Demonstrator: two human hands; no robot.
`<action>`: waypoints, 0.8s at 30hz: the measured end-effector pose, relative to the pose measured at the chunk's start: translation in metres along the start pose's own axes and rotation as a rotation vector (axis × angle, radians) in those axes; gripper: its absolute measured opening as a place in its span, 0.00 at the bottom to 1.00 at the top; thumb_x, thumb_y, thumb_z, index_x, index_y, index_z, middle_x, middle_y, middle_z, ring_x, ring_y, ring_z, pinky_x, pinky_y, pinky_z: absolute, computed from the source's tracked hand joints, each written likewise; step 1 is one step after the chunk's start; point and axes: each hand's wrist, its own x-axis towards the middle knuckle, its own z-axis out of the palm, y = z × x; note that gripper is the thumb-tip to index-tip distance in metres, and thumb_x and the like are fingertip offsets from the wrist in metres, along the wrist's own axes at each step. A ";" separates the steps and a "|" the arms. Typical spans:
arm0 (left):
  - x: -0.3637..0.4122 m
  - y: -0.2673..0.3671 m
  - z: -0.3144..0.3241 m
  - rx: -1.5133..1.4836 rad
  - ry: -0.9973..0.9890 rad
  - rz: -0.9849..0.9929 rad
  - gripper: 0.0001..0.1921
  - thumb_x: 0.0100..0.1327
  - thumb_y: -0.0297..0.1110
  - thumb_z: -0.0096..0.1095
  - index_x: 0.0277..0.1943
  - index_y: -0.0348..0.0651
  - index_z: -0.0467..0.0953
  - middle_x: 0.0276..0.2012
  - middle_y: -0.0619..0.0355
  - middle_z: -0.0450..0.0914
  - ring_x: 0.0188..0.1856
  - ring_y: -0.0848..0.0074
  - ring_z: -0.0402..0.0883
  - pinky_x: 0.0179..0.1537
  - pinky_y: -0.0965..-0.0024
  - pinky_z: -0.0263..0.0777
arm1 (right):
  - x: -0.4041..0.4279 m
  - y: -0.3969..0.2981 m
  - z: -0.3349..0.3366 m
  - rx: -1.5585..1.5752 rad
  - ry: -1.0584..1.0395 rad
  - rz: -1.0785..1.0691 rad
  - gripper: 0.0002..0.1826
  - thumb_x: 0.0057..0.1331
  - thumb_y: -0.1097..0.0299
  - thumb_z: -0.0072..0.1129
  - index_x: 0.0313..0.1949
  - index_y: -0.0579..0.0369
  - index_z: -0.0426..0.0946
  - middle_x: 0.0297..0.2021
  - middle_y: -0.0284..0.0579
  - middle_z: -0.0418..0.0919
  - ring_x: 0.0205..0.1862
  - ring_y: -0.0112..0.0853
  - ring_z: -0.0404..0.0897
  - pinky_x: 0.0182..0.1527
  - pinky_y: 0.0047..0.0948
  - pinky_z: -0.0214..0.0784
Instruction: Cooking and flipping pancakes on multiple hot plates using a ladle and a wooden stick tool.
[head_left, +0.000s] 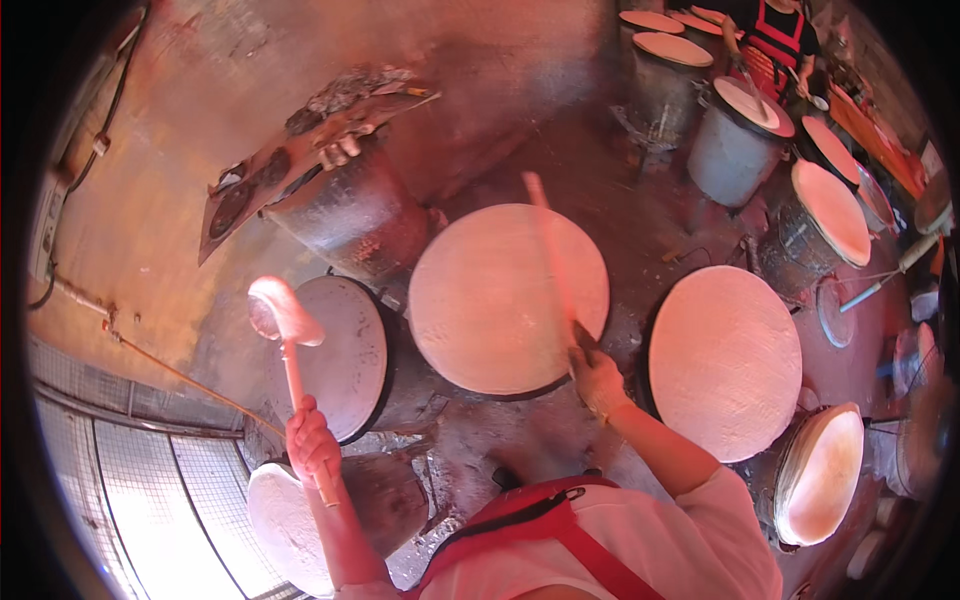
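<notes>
My left hand (313, 442) grips the pale handle of a ladle-like tool (291, 367). White batter or dough (289, 319) hangs over its head, above the left round griddle (352, 367), whose grey surface shows. In my right hand (600, 382) is a long, flat wooden stick (551, 255), blurred. It lies across or just above the pale round sheet (480, 300) covering the middle griddle; contact cannot be told. Another pale sheet (724, 364) covers the griddle at right. Close to my left forearm is a white-topped drum (281, 517).
A co-worker (780, 45) stands at the upper right among several drum stoves (735, 161) with round tops. A board (262, 180) bearing objects rests on a metal drum (360, 210). A browned, pale round stack (821, 476) sits at lower right. Mesh windows (142, 480) line the left.
</notes>
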 end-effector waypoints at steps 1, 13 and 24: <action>-0.002 0.018 -0.006 0.001 -0.004 0.018 0.15 0.76 0.31 0.33 0.56 0.27 0.60 0.26 0.56 0.63 0.13 0.80 0.61 0.11 0.76 0.59 | -0.009 0.003 0.019 -0.008 -0.013 -0.010 0.29 0.71 0.49 0.48 0.70 0.38 0.63 0.53 0.61 0.79 0.54 0.51 0.79 0.57 0.41 0.70; 0.022 0.173 -0.076 0.846 0.652 0.044 0.04 0.74 0.35 0.51 0.43 0.47 0.66 0.21 0.67 0.61 0.13 0.85 0.58 0.11 0.76 0.54 | -0.043 -0.069 0.208 -0.181 -0.369 -0.285 0.26 0.71 0.53 0.51 0.63 0.54 0.69 0.44 0.62 0.81 0.43 0.46 0.82 0.50 0.37 0.72; -0.033 0.227 -0.063 1.647 0.888 0.203 0.19 0.66 0.27 0.54 0.59 0.39 0.66 0.19 0.65 0.65 0.12 0.84 0.63 0.11 0.77 0.56 | -0.051 -0.105 0.312 -0.229 -0.518 -0.122 0.22 0.73 0.49 0.49 0.44 0.57 0.79 0.23 0.44 0.78 0.26 0.31 0.79 0.33 0.34 0.71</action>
